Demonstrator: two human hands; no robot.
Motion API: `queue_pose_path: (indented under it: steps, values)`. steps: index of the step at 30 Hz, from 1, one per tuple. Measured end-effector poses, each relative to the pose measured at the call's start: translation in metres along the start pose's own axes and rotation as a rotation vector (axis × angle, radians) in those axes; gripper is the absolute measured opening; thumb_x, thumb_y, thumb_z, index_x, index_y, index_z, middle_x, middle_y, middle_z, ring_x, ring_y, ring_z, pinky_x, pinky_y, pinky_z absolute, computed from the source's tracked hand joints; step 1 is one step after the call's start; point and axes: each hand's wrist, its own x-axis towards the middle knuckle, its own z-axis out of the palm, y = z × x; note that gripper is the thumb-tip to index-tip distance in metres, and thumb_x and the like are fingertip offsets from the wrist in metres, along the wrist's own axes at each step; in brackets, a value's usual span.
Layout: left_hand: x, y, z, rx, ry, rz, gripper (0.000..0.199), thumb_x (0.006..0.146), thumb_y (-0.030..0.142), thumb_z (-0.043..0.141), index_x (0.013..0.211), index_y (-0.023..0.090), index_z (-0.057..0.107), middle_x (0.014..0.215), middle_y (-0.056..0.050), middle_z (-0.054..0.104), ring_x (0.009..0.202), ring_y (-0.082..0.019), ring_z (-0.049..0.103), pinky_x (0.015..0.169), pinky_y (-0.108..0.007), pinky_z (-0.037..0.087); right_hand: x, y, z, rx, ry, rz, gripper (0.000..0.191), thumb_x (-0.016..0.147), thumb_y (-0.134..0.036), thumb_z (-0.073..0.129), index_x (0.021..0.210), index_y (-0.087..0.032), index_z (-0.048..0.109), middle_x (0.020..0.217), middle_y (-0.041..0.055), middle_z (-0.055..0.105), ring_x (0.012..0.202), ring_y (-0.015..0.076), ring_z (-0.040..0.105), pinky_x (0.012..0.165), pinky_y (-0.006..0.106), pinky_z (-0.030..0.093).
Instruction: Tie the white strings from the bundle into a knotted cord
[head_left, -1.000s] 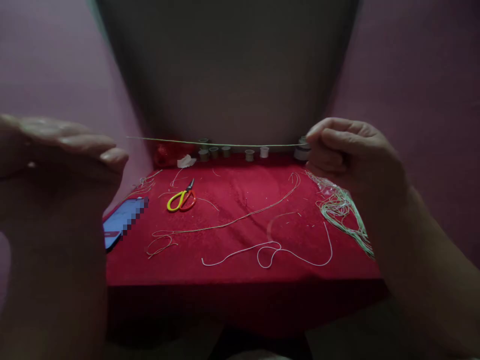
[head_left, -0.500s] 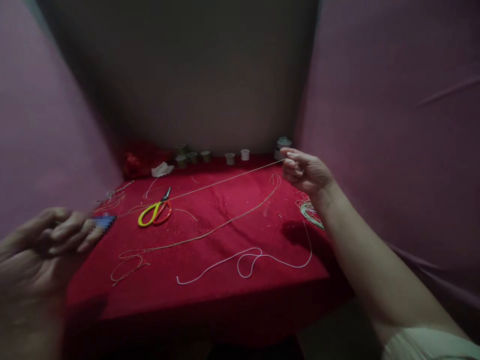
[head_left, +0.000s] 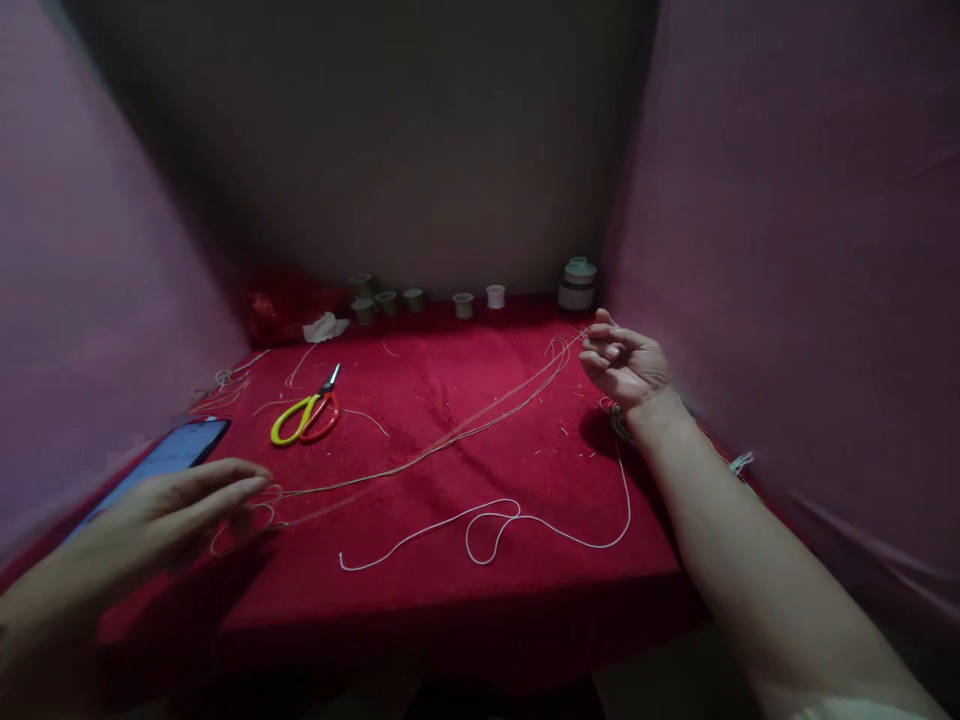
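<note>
My right hand [head_left: 624, 366] is closed in a pinch on the end of a thin cord [head_left: 517, 389], above the far right of the red cloth. The cord runs blurred down to the left, over other tan cords [head_left: 420, 458] lying on the cloth. My left hand [head_left: 191, 505] is low at the left, beside the looped ends of those cords; blur hides whether its fingertips grip one. Under and behind it lies a phone [head_left: 169, 455] with a lit screen. Scissors [head_left: 307, 415] with yellow and red handles lie beyond the left hand.
A white cord [head_left: 442, 520] curls near the front edge. Several spools [head_left: 463, 305], a lidded jar [head_left: 577, 284], a crumpled tissue [head_left: 325, 327] and a red bag [head_left: 277, 312] stand along the back. Cord bundles lie at both sides, and pink cloth hangs left and right.
My left hand has moved right and down to the cord loops, uncovering the phone. My right hand has shifted slightly right and down. The cord once stretched taut between them now hangs lower and blurred.
</note>
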Motion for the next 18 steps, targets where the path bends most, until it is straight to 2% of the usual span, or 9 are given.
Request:
queue_pose_path:
  steps: [1, 3, 4, 5, 8, 11, 13, 16, 18]
  values:
    - [0.0, 0.012, 0.0, 0.073, -0.044, 0.061, 0.035, 0.075, 0.054, 0.045, 0.098, 0.031, 0.056, 0.076, 0.012, 0.064, 0.051, -0.009, 0.05, 0.056, -0.022, 0.038, 0.0, 0.0, 0.0, -0.013, 0.01, 0.002, 0.026, 0.067, -0.003, 0.044, 0.083, -0.016, 0.059, 0.064, -0.0027, 0.06, 0.043, 0.001, 0.043, 0.042, 0.013, 0.037]
    - [0.002, 0.046, 0.0, 0.258, 0.132, 0.129, 0.03, 0.076, 0.047, 0.047, 0.097, 0.029, 0.059, 0.085, 0.01, 0.065, 0.055, -0.009, 0.052, 0.065, -0.024, 0.039, -0.002, 0.0, 0.002, -0.055, 0.02, 0.011, 0.031, 0.067, 0.0, 0.041, 0.084, -0.017, 0.061, 0.076, -0.0011, 0.065, 0.054, 0.0015, 0.053, 0.05, 0.012, 0.044]
    - [0.004, 0.066, 0.001, 0.275, 0.191, 0.187, 0.029, 0.077, 0.043, 0.048, 0.098, 0.027, 0.059, 0.092, 0.008, 0.065, 0.059, -0.009, 0.053, 0.067, -0.023, 0.04, -0.004, 0.0, 0.003, -0.072, 0.012, 0.012, 0.035, 0.067, 0.001, 0.04, 0.085, -0.018, 0.062, 0.082, -0.0007, 0.066, 0.061, 0.0023, 0.058, 0.054, 0.012, 0.046]
    - [0.007, 0.087, 0.004, 0.246, 0.194, 0.272, 0.031, 0.079, 0.043, 0.047, 0.102, 0.026, 0.058, 0.095, 0.005, 0.066, 0.061, -0.009, 0.054, 0.067, -0.022, 0.04, -0.006, 0.0, 0.003, -0.082, -0.004, 0.009, 0.037, 0.068, 0.002, 0.039, 0.086, -0.02, 0.063, 0.087, -0.0007, 0.067, 0.068, 0.0033, 0.061, 0.056, 0.012, 0.048]
    - [0.021, 0.154, 0.02, 0.195, 0.043, 0.59, 0.03, 0.082, 0.039, 0.045, 0.099, 0.02, 0.061, 0.087, 0.0, 0.067, 0.061, -0.009, 0.055, 0.063, -0.02, 0.04, -0.012, 0.0, 0.005, -0.083, -0.044, -0.034, 0.039, 0.073, 0.002, 0.036, 0.085, -0.023, 0.064, 0.092, -0.0023, 0.066, 0.08, 0.0044, 0.063, 0.055, 0.009, 0.048]
    - [0.047, 0.219, 0.048, 0.164, -0.165, 0.772, 0.025, 0.082, 0.031, 0.049, 0.093, 0.016, 0.064, 0.079, -0.002, 0.067, 0.057, -0.008, 0.057, 0.059, -0.02, 0.04, -0.013, 0.002, 0.007, -0.092, -0.026, -0.081, 0.037, 0.076, 0.001, 0.038, 0.082, -0.024, 0.064, 0.086, -0.0032, 0.066, 0.074, 0.0029, 0.063, 0.053, 0.008, 0.048]
    - [0.068, 0.258, 0.073, 0.144, -0.294, 0.775, 0.022, 0.081, 0.026, 0.05, 0.093, 0.015, 0.065, 0.076, -0.002, 0.066, 0.058, -0.009, 0.059, 0.059, -0.02, 0.041, -0.011, 0.004, 0.007, -0.11, -0.005, -0.086, 0.03, 0.077, -0.001, 0.043, 0.08, -0.022, 0.064, 0.076, -0.0032, 0.065, 0.064, 0.0021, 0.061, 0.049, 0.007, 0.047]
    - [0.096, 0.301, 0.114, 0.161, -0.283, 0.713, 0.018, 0.078, 0.023, 0.056, 0.09, 0.013, 0.066, 0.076, -0.003, 0.066, 0.07, -0.013, 0.062, 0.065, -0.022, 0.044, -0.005, 0.007, 0.005, -0.143, 0.032, -0.041, 0.014, 0.077, -0.008, 0.054, 0.073, -0.018, 0.062, 0.063, -0.0034, 0.061, 0.047, 0.0012, 0.054, 0.038, 0.006, 0.039]
    - [0.11, 0.319, 0.138, 0.182, -0.264, 0.651, 0.023, 0.08, 0.028, 0.057, 0.095, 0.012, 0.063, 0.088, -0.006, 0.064, 0.081, -0.017, 0.061, 0.07, -0.028, 0.047, 0.0, 0.008, 0.002, -0.15, 0.057, -0.016, 0.007, 0.077, -0.014, 0.058, 0.07, -0.017, 0.06, 0.059, -0.0033, 0.058, 0.041, 0.0012, 0.048, 0.034, 0.008, 0.035]
